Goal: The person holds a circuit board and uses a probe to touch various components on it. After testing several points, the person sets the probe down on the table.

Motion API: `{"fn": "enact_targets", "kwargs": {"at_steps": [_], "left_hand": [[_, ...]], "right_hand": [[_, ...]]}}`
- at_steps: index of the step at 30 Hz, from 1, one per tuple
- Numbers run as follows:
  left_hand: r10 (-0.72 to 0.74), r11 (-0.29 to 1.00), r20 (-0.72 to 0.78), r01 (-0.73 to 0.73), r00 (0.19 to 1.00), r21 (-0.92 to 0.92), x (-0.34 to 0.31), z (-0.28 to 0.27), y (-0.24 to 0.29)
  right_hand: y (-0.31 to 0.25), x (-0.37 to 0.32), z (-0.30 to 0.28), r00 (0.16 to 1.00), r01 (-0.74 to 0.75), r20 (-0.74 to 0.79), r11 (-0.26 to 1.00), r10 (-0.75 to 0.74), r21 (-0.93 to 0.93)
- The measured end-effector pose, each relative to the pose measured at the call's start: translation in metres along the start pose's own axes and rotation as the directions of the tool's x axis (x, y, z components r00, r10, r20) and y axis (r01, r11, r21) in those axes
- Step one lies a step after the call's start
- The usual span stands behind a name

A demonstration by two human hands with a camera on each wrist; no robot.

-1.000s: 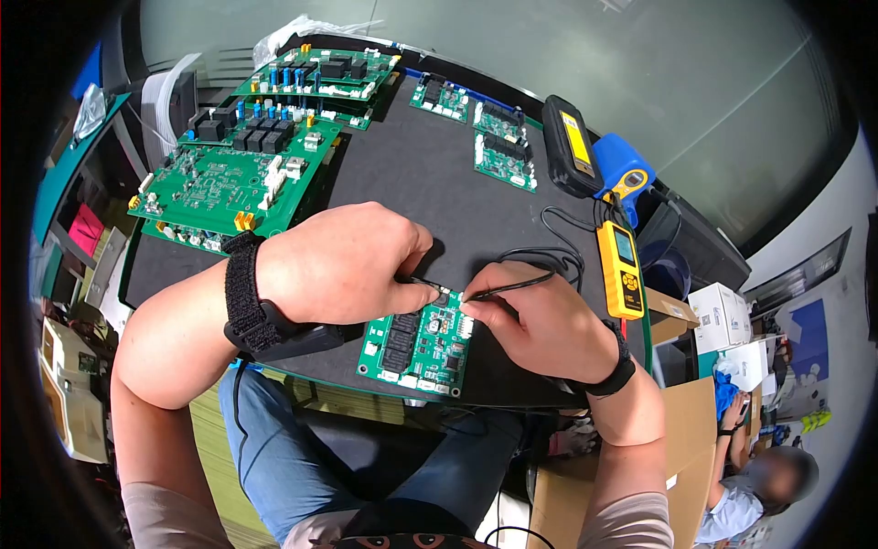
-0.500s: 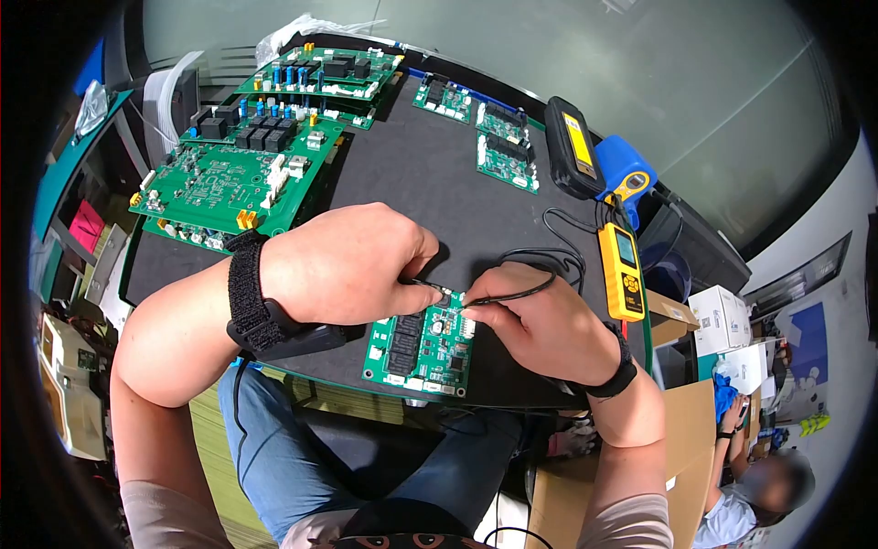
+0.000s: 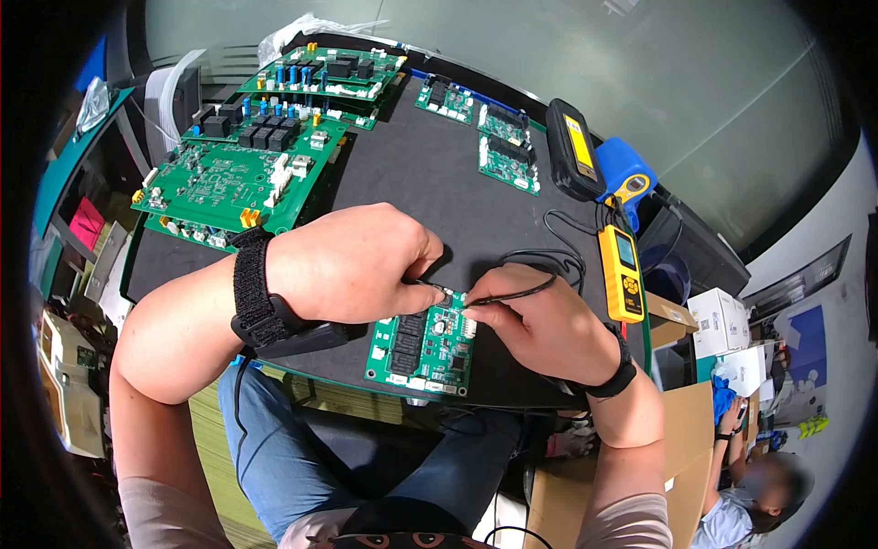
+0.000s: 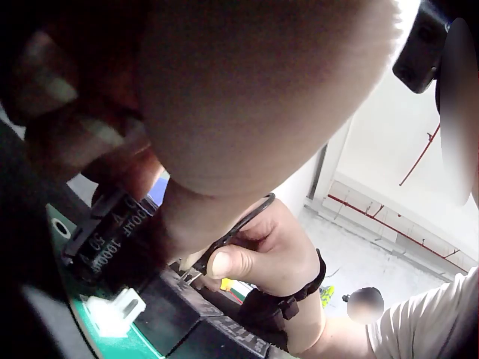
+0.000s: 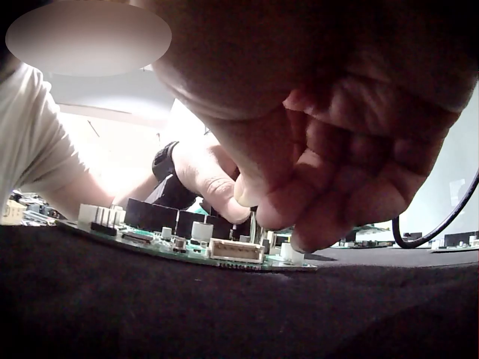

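small green circuit board (image 3: 422,346) with black relays and white connectors lies flat at the near edge of the black work mat (image 3: 412,174), just in front of the person's lap. both hands meet over its far end. the mat covers the table. at its far left lie large green circuit boards (image 3: 224,178), overlapping one another and well apart from the small one. the left hand (image 3: 352,261), strapped at the wrist, sits knuckles-up just left of the board, its fingers curled tight around a thin black test probe (image 3: 422,284) whose tip meets the board's far edge. the right hand (image 3: 540,320) rests at the board's right, thumb and forefinger pinching a second black probe (image 3: 512,295), tip down beside a white connector. a black cable (image 3: 549,256) loops from it toward a yellow handheld multimeter (image 3: 621,272) lying near the mat's right edge.
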State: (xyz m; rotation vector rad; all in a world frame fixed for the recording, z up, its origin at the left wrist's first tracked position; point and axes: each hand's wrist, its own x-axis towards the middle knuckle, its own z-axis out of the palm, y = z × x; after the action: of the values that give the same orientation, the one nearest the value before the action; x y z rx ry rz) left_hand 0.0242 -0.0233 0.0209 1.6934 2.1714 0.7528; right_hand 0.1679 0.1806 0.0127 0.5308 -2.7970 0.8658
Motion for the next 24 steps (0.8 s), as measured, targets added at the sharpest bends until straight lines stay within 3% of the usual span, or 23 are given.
{"fn": "enact_targets", "kwargs": {"at_steps": [6, 24], "left_hand": [[-0.005, 1.0, 0.002, 0.005, 1.0, -0.004, -0.0003, -0.0002, -0.0001], [0.012, 1.0, 0.01, -0.012, 1.0, -0.011, -0.0003, 0.0009, -0.0014]], "right_hand": [[-0.0003, -0.0007, -0.002, 0.997, -0.066, 0.039, 0.998, 0.065, 0.009], [-0.0014, 0.0008, -0.0032, 0.997, -0.059, 0.047, 0.997, 0.057, 0.05]]}}
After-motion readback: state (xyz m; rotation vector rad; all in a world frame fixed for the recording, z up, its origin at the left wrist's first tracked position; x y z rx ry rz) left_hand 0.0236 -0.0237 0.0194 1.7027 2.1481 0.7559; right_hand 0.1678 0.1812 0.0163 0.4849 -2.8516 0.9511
